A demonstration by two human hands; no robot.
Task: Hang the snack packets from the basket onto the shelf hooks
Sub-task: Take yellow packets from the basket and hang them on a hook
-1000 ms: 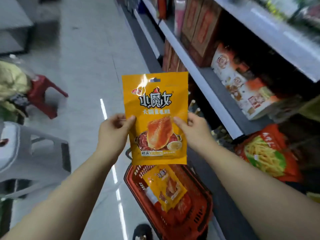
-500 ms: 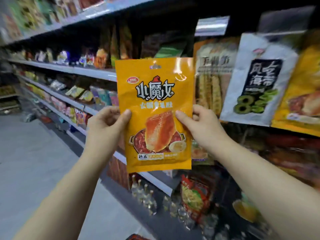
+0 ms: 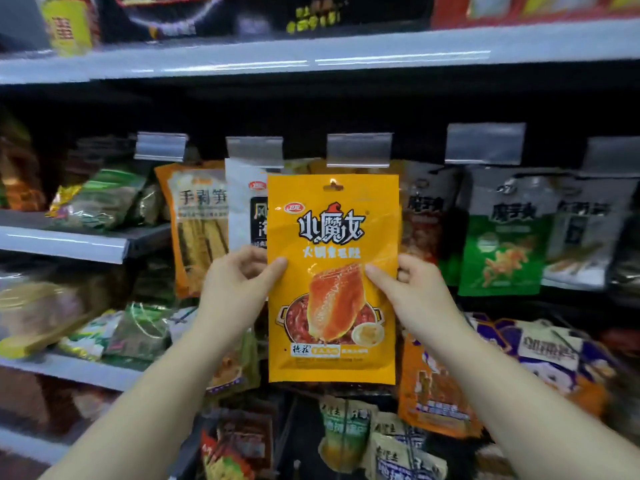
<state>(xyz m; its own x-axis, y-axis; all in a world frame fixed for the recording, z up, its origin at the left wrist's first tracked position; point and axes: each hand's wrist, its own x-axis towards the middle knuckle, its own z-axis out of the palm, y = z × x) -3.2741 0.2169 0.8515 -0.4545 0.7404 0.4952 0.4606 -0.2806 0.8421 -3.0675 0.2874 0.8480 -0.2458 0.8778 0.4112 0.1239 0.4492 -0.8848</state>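
Observation:
I hold an orange snack packet (image 3: 332, 244) upright in front of the shelf. My left hand (image 3: 239, 289) pinches its left edge with the thumb on the front. My right hand (image 3: 412, 296) pinches its right edge the same way. The packet's hang hole sits just below a grey price-tag holder (image 3: 359, 149) at the tip of a shelf hook. More orange packets hang behind it, mostly hidden. The basket is out of view.
A row of hooks with grey tag holders (image 3: 485, 142) carries hanging packets: a bamboo-shoot packet (image 3: 197, 216), a white packet (image 3: 244, 202), green-and-grey packets (image 3: 502, 237). A grey shelf edge (image 3: 311, 53) runs above. Loose bags lie on shelves (image 3: 62, 242) at left and below.
The view swung from the floor and red basket up to face the shelf. Both hands carried the orange packet up and in front of the hook row, keeping the same grip.

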